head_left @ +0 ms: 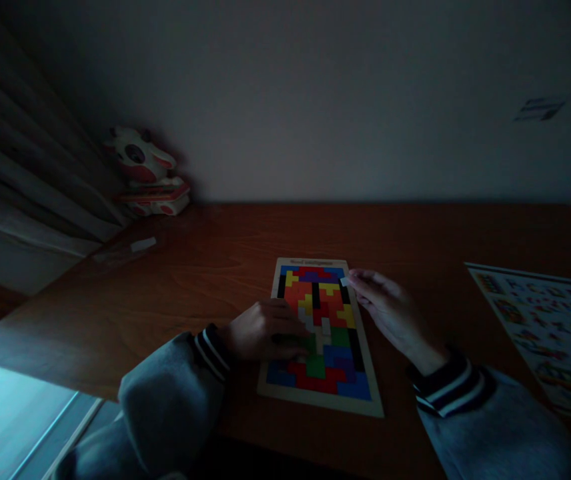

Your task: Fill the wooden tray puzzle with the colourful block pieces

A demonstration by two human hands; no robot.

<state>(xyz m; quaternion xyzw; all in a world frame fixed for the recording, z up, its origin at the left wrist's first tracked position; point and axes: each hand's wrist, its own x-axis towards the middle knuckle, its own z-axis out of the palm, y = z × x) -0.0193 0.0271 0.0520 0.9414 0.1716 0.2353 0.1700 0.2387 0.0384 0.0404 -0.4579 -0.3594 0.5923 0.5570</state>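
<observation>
A wooden puzzle tray (276, 390) filled with coloured block pieces lies on the dark wooden table (205, 280) in front of me. My left hand (261, 330) rests on the tray's left side, its fingers bent over the pieces near the middle. On the tray's right edge is my right hand (390, 308), and its fingertips touch the upper right corner of the block field. Whether either hand grips a piece is too dark to tell. Both arms wear grey sleeves with striped cuffs.
A printed sheet with coloured pictures (545, 327) lies at the right of the table. A red-and-white toy figure (145, 170) stands at the back left corner beside a curtain (25, 167). A small clear packet (130, 248) lies near it. A wall runs behind.
</observation>
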